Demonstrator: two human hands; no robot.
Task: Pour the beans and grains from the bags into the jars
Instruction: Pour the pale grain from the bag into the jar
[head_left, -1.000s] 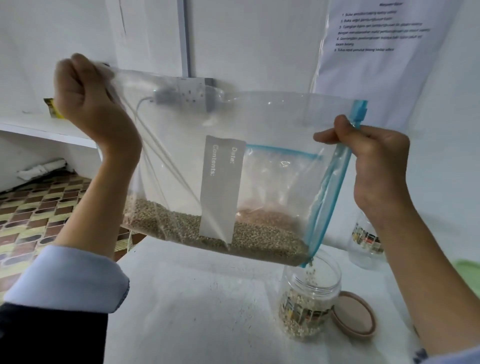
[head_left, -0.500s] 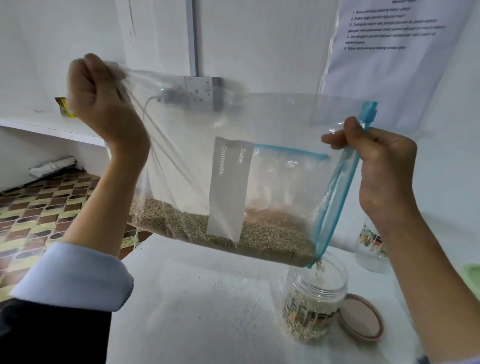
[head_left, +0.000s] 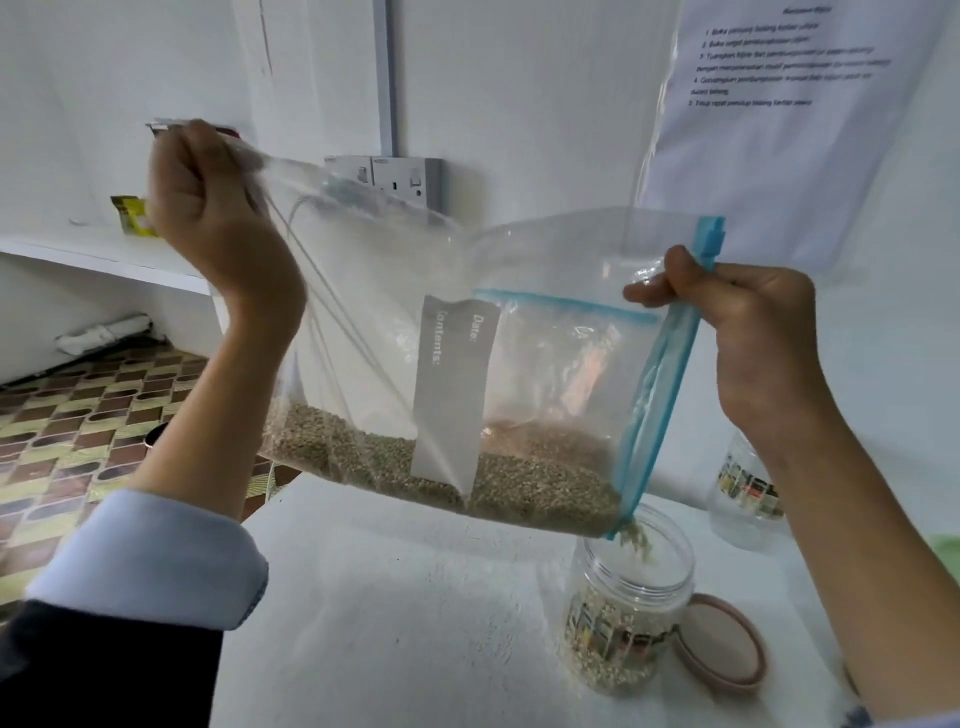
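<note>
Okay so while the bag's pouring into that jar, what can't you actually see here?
Head view only:
- second jar: partly hidden behind the right hand's forearm.
- wall sheet: print too blurred to read.
- open jar: fill level masked by its printed label.
- yellow packet: partly behind the left hand.

A large clear plastic zip bag with a blue seal strip and a grey label (head_left: 452, 395) hangs tilted above a white table (head_left: 395, 613), gripped at its raised bottom corner by the left hand (head_left: 208, 208) and pinched at the blue zip edge by the right hand (head_left: 748, 332). Small greenish-brown grains (head_left: 415, 467) lie along the bag's low side, and a thin stream spills from the lowest corner into an open clear plastic jar with a printed band (head_left: 628, 618), partly filled. A round pinkish-brown lid (head_left: 727, 654) lies just beside that jar, and a second clear jar (head_left: 748, 493) stands behind the right forearm.
</note>
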